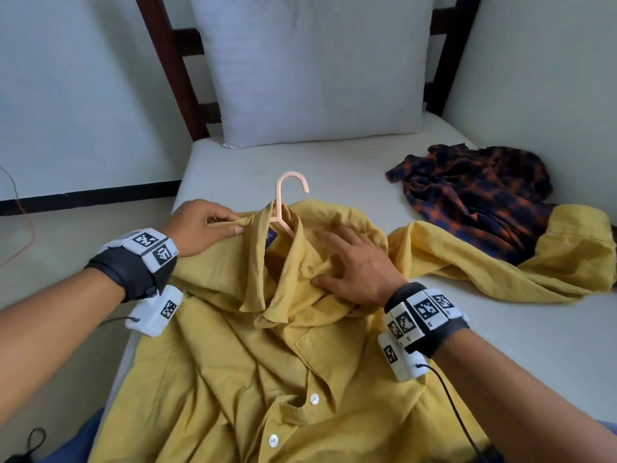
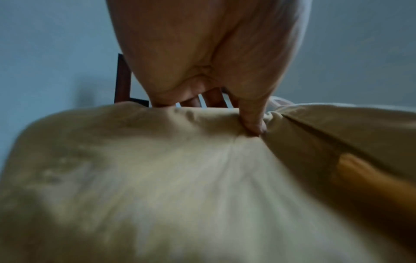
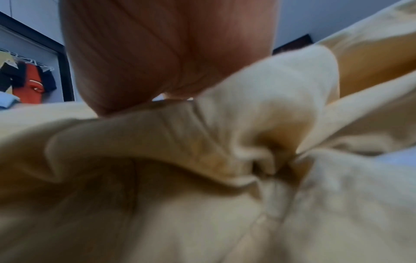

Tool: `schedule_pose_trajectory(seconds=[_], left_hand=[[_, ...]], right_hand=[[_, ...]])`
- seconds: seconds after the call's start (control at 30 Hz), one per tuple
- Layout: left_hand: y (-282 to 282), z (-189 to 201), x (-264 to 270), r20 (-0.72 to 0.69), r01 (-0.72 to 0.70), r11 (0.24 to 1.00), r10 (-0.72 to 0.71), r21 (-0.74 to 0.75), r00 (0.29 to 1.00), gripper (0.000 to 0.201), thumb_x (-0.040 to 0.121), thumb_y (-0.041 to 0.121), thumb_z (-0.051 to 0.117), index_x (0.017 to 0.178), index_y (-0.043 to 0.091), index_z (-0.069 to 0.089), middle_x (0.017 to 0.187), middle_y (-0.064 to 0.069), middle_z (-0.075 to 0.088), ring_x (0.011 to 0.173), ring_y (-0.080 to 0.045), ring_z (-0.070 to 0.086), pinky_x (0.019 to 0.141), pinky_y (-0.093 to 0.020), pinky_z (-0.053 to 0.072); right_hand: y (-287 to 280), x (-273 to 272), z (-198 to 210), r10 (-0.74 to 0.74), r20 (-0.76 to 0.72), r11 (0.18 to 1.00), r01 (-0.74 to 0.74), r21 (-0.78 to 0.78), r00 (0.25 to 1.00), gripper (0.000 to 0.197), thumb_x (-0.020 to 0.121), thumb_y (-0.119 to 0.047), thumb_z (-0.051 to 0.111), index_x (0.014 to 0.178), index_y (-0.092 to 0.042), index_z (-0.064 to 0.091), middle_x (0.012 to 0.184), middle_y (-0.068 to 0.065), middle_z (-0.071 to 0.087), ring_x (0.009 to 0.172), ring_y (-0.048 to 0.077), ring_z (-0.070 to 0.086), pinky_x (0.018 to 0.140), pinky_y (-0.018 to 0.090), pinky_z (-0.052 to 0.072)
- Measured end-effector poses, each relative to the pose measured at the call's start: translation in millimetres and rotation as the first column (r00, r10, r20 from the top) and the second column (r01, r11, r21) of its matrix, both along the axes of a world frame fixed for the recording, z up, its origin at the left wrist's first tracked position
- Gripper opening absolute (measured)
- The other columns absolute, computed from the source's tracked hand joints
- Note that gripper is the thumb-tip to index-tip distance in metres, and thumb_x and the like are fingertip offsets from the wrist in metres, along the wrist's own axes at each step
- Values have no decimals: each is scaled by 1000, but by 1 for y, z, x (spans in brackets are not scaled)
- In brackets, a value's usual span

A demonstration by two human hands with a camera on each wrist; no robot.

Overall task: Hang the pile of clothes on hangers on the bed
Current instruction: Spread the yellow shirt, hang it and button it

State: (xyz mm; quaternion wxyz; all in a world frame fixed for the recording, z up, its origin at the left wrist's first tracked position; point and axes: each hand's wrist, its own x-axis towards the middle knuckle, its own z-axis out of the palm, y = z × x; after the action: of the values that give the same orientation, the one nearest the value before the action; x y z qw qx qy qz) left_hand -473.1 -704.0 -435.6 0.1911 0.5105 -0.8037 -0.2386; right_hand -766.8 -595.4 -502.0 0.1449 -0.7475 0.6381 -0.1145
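A yellow shirt (image 1: 253, 355) lies front-up across the near half of the bed (image 1: 350, 168), its lower part reaching the near edge and one sleeve trailing toward the right edge. A pink hanger (image 1: 289, 192) sits inside the collar, its hook sticking out toward the head of the bed and one arm showing in the open neck. The left hand (image 1: 200, 228) pinches the left shoulder fabric just beside the collar between thumb and fingers; the left wrist view shows the thumb (image 2: 253, 122) pressed into a gathered fold. The right hand (image 1: 354, 262) lies flat with fingers spread on the shirt's right shoulder, grasping nothing. A dark orange plaid shirt (image 1: 477, 195) lies crumpled near the right edge, the yellow sleeve overlapping it. A white pillow (image 1: 310, 68) leans against the wooden headboard (image 1: 167, 61).
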Motion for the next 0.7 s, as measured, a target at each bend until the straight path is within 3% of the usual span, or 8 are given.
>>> schedule_pose_trajectory(seconds=[0.1,0.2,0.3,0.4,0.5,0.57,0.63,0.7], left_hand=[[12,41,16,-122,-11,999,6,-42,992,16,81,21,79,95,28,78,95,9,75,94,-8,67,91,-30,50],[23,80,29,-187,-14,991,-11,-132,982,15,82,28,79,94,37,78,96,16,75,97,-9,69,94,-31,51],[33,112,30,-186,-6,973,-38,-231,982,21,85,25,76,92,45,73,91,30,71,96,4,66,92,-19,49],[38,141,29,-189,-16,954,-43,-300,981,31,88,25,73,85,55,69,83,42,63,91,16,62,85,-6,44],[41,173,34,-191,-31,925,-46,-378,980,23,92,27,68,100,48,72,81,47,59,91,19,59,81,-1,40],[41,196,41,-204,-90,887,-5,-453,979,21,95,28,63,113,27,73,92,38,65,96,14,59,80,1,38],[40,214,48,-233,-160,843,43,-513,972,29,98,34,58,117,18,72,109,10,73,105,-7,64,85,-13,45],[36,225,52,-237,-224,790,103,-571,966,39,98,45,48,117,17,69,92,-4,73,92,-27,67,80,-31,50]], right_hand=[[3,-5,16,-21,93,999,23,-26,995,91,78,-87,45,151,-59,-2,168,-8,-5,151,33,18,120,59,22],[5,-14,43,-79,275,995,94,-41,958,87,81,-80,53,153,-52,15,164,-7,19,141,26,39,114,49,37],[5,-13,73,20,162,994,-3,-105,987,54,88,-66,59,129,-31,57,115,-4,65,104,21,62,92,43,52],[-8,-11,114,14,232,948,61,-311,973,32,95,-46,63,80,-18,64,71,-1,60,66,18,55,64,35,45],[-25,-9,180,41,162,928,22,-371,986,37,98,-45,59,68,-25,52,62,-3,53,57,14,47,58,32,33],[-36,-12,231,45,14,901,-35,-433,999,35,100,-50,52,74,-26,54,67,-6,56,63,19,52,63,32,37],[-40,-14,286,38,-101,882,-81,-464,994,39,100,-56,44,89,-23,63,79,-2,64,74,22,59,68,35,47],[-40,-17,336,24,-155,849,-102,-518,988,44,100,-57,44,89,-19,63,80,2,65,76,25,61,70,37,50]])
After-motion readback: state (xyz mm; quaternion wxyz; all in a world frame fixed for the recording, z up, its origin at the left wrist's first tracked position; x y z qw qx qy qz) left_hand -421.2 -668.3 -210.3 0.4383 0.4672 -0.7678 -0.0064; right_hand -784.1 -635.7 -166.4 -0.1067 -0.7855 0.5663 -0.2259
